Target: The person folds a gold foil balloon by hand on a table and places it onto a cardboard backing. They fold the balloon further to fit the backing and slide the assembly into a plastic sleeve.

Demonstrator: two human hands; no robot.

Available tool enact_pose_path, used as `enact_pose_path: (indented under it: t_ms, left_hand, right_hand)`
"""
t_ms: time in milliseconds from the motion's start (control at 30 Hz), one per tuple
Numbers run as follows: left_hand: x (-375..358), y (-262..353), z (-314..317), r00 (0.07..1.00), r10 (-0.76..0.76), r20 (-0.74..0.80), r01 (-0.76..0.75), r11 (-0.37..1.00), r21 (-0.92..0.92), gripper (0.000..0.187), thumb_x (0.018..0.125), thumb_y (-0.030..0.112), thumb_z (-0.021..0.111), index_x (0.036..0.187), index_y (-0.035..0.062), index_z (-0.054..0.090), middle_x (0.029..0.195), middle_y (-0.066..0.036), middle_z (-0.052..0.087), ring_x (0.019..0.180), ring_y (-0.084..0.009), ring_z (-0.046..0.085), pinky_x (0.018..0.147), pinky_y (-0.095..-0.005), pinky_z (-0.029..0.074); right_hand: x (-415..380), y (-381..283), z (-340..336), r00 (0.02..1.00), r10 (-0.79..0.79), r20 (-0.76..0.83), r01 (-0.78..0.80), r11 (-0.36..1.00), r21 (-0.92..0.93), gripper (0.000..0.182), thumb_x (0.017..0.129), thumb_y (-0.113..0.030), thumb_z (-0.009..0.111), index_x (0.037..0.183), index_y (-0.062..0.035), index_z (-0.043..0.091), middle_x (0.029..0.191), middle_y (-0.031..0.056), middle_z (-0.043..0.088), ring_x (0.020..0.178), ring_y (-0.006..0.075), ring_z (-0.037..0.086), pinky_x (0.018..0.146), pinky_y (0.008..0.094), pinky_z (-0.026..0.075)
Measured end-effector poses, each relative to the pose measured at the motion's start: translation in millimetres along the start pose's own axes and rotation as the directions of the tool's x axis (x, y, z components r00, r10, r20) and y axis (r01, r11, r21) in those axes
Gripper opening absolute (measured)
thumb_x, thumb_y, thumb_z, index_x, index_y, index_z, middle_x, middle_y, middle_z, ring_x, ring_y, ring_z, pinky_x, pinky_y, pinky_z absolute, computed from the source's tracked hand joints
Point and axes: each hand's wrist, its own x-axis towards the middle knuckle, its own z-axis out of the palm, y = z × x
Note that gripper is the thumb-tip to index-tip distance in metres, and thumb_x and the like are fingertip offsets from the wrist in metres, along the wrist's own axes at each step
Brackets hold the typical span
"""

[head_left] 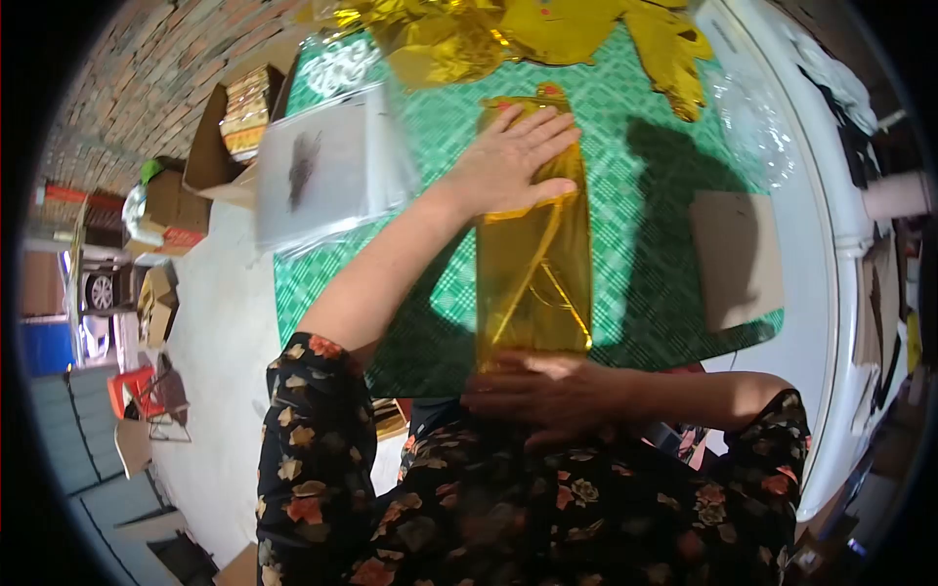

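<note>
A folded gold foil sheet [532, 283], which looks like a flattened foil balloon, lies lengthwise in front of me. Orange-red marks show at its far end, and bright creases cross its nearer half. My left hand [518, 161] is laid flat over the far part of the foil, fingers spread and thumb out to the right. At the near end, by the table's front edge, my right hand [552, 391] reaches across from the right with its fingers stretched out. It is blurred and in shadow, and it overlaps the foil's lower edge.
More gold foil pieces [562, 34] lie at the back of the green patterned table [625, 127]. On the left are a stack of clear plastic bags [332, 166] and white rings [337, 66]. A cardboard piece [738, 259] and crumpled clear plastic [752, 127] lie right. Boxes [220, 137] stand left.
</note>
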Motion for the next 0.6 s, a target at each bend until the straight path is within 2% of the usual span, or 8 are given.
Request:
enact_pose_path:
  t_ms: [100,133,233,300,367,433,533,600]
  left_hand:
    - [1.7,0.0,-4.3,1.000,0.019,0.011,-0.019,1.000,0.008,0.079,0.104,0.066,0.042,0.162,0.0138,0.035,0.169,-0.009,0.034,0.158,-0.0276,0.025,0.130,-0.0497,0.014]
    - [0.6,-0.2,-3.9,1.000,0.021,0.022,-0.021,1.000,0.003,0.079,0.104,0.066,0.041,0.162,0.0136,0.035,0.168,-0.010,0.034,0.157,-0.0281,0.026,0.130,-0.0495,0.014]
    - [2.9,-1.9,-6.3,0.998,0.039,0.044,-0.039,0.999,0.006,0.078,0.104,0.064,0.042,0.164,0.0144,0.032,0.169,-0.009,0.032,0.158,-0.0301,0.025,0.130,-0.0505,0.014]
    - [4.7,-0.7,-7.9,0.998,0.041,0.057,-0.042,0.999,0.005,0.077,0.105,0.062,0.042,0.165,0.0152,0.029,0.170,-0.009,0.031,0.158,-0.0313,0.024,0.130,-0.0512,0.014]
    - [2.8,0.7,-10.0,0.997,0.032,0.076,-0.032,1.000,-0.001,0.077,0.106,0.062,0.041,0.166,0.0156,0.025,0.170,-0.009,0.029,0.158,-0.0323,0.024,0.130,-0.0514,0.014]
    - [2.6,1.0,-10.2,0.996,0.034,0.079,-0.037,0.999,0.029,0.076,0.107,0.061,0.038,0.166,0.0160,0.023,0.171,-0.009,0.027,0.158,-0.0321,0.022,0.130,-0.0513,0.013]
    - [2.9,2.0,-10.4,0.995,0.033,0.089,-0.038,0.998,0.051,0.076,0.106,0.062,0.039,0.166,0.0168,0.024,0.171,-0.009,0.027,0.159,-0.0320,0.020,0.130,-0.0518,0.011]
    - [3.4,3.5,-12.7,0.992,0.035,0.124,-0.042,0.998,0.053,0.077,0.106,0.062,0.039,0.166,0.0173,0.025,0.171,-0.009,0.027,0.159,-0.0323,0.020,0.130,-0.0525,0.010]
  right_hand:
    - [-14.0,-14.2,12.4,0.989,-0.141,-0.052,0.131,0.977,-0.167,0.057,0.094,-0.025,0.061,0.144,0.0010,0.053,0.157,0.0202,0.046,0.155,0.0364,0.031,0.128,0.0533,0.024]
    - [-20.1,-24.1,5.4,0.980,-0.106,-0.166,0.083,0.987,-0.138,0.054,0.094,-0.017,0.061,0.144,-0.0015,0.053,0.154,0.0188,0.048,0.148,0.0406,0.040,0.119,0.0548,0.036]
    - [-52.7,-46.8,-40.6,0.905,0.179,-0.386,-0.334,0.860,-0.387,0.048,0.091,-0.016,0.063,0.136,0.0009,0.058,0.147,0.0221,0.053,0.136,0.0438,0.049,0.115,0.0541,0.039]
    - [-89.7,-32.1,-37.3,0.569,0.234,-0.788,-0.757,0.523,-0.391,0.047,0.090,-0.015,0.066,0.135,0.0002,0.060,0.142,0.0221,0.056,0.130,0.0454,0.051,0.111,0.0541,0.040]
    - [-141.8,-28.6,-54.0,0.358,0.316,-0.878,-0.884,0.419,-0.209,0.053,0.089,-0.017,0.070,0.137,0.0001,0.058,0.141,0.0230,0.056,0.134,0.0441,0.050,0.113,0.0542,0.038]
    - [-185.4,-14.9,-65.4,0.236,0.215,-0.948,-0.960,0.203,-0.193,0.060,0.087,-0.022,0.074,0.141,-0.0008,0.057,0.143,0.0192,0.056,0.138,0.0398,0.048,0.114,0.0518,0.037]
    - [-235.7,-6.5,-89.5,0.262,0.366,-0.893,-0.946,0.279,-0.163,0.060,0.085,-0.011,0.073,0.143,-0.0037,0.056,0.147,0.0189,0.053,0.140,0.0393,0.046,0.111,0.0486,0.043]
    - [-241.1,-2.3,-113.9,0.317,0.471,-0.823,-0.944,0.240,-0.226,0.055,0.086,-0.008,0.071,0.140,-0.0061,0.059,0.144,0.0146,0.058,0.134,0.0372,0.052,0.107,0.0464,0.047]
